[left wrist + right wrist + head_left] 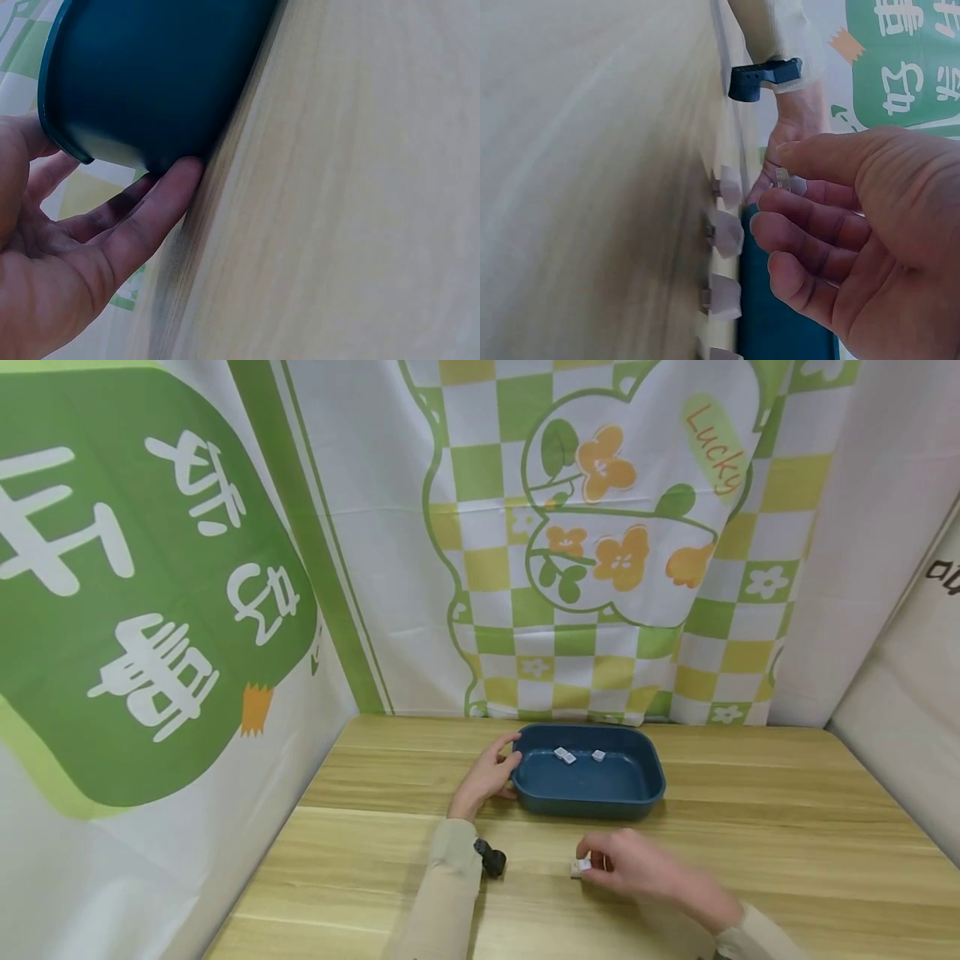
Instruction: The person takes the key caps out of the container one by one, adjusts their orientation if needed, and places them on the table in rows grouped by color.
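Observation:
My left hand (486,775) holds the left end of a dark blue plastic bin (588,807). In the left wrist view, fingers lie along the bin's outer wall (165,75), while the thumb side is up at the rim and partly hidden. Thumb and index finger of my right hand (637,867) pinch a small white block (782,178), low over the table in front of the bin. Beside those fingertips in the head view shows a small beige-and-white piece (576,869). Several white blocks (725,234) stand in a row on the table in the right wrist view.
Inside the bin lie a few small white blocks (598,756). A black wrist-camera mount (491,858) sits on the left sleeve. The wooden table (765,827) meets a patterned cloth (480,568) at its back edge, and cloth walls stand at both sides.

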Available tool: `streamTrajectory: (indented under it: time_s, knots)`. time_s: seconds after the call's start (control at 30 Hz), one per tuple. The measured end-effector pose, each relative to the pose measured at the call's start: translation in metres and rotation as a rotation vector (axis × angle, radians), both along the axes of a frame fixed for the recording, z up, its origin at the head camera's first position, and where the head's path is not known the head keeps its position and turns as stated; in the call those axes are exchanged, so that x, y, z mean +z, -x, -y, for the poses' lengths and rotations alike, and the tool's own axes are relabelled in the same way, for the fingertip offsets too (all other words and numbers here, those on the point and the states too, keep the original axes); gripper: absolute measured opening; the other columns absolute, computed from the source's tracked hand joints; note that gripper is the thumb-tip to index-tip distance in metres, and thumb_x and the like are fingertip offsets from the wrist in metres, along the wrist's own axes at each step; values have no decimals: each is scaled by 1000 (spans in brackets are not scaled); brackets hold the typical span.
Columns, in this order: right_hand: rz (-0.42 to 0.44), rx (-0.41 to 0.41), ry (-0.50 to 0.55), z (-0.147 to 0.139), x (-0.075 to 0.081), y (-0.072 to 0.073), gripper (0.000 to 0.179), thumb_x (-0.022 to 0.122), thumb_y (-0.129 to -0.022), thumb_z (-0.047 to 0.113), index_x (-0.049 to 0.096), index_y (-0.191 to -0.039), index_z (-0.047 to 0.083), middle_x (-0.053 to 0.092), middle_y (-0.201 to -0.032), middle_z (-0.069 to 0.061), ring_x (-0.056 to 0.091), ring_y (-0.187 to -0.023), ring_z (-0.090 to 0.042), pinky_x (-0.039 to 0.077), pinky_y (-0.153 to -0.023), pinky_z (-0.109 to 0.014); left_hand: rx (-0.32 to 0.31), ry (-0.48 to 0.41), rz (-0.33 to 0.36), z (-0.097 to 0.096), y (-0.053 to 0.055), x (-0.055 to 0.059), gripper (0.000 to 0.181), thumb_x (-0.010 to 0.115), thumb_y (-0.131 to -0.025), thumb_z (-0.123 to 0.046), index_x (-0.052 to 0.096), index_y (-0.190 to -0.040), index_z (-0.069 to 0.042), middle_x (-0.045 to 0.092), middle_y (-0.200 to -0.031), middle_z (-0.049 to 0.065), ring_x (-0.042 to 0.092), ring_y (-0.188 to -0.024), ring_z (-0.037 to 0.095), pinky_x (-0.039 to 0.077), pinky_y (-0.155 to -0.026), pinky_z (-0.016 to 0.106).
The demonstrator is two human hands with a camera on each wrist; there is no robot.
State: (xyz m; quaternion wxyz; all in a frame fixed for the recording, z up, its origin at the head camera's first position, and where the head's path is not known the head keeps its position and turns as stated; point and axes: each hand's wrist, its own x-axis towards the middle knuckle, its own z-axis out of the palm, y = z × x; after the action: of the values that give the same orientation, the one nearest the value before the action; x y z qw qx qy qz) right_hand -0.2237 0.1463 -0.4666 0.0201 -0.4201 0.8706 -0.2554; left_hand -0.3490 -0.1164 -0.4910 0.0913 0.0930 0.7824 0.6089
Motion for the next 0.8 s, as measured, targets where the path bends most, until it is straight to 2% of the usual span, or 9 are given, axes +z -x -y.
streamTrajectory:
  time_s: [0.17, 0.33, 0.5, 0.67, 0.8]
  knots:
    - [88, -23, -29, 2, -4, -5, 8, 71, -90, 21, 68, -97, 17, 55, -72, 18, 46, -62, 8, 44, -54, -12, 1, -4, 11, 0, -1, 2, 47, 48, -105, -28, 38, -151, -26, 50, -130, 28, 57, -59, 27, 62, -67, 50]
    - [60, -22, -26, 6, -10, -10, 9, 72, -89, 21, 68, -95, 16, 55, -69, 19, 46, -61, 9, 43, -54, -11, 1, -14, 6, -1, -2, 4, 47, 46, -106, -25, 37, -152, -23, 50, -131, 30, 57, -58, 34, 60, -68, 56]
    - [76, -46, -61, 9, -14, -13, 9, 71, -89, 23, 67, -95, 18, 52, -66, 20, 44, -59, 9, 41, -53, -12, 4, -7, -1, -1, -2, 4, 47, 48, -105, -27, 39, -151, -25, 52, -129, 29, 65, -67, 45, 62, -65, 50]
    - [122, -66, -102, 11, -16, -15, 11, 71, -90, 25, 67, -97, 18, 48, -65, 20, 42, -57, 7, 40, -52, -13, 7, 0, -1, -1, -2, 2, 46, 48, -105, -28, 40, -150, -26, 52, -130, 27, 68, -65, 36, 62, -63, 44]
    - [105, -68, -109, 11, -18, -16, 11, 72, -89, 26, 66, -96, 19, 48, -65, 20, 41, -57, 6, 39, -52, -13, -9, -10, 2, -2, -14, 18, 48, 47, -105, -23, 38, -152, -19, 51, -129, 31, 66, -70, 47, 62, -68, 51]
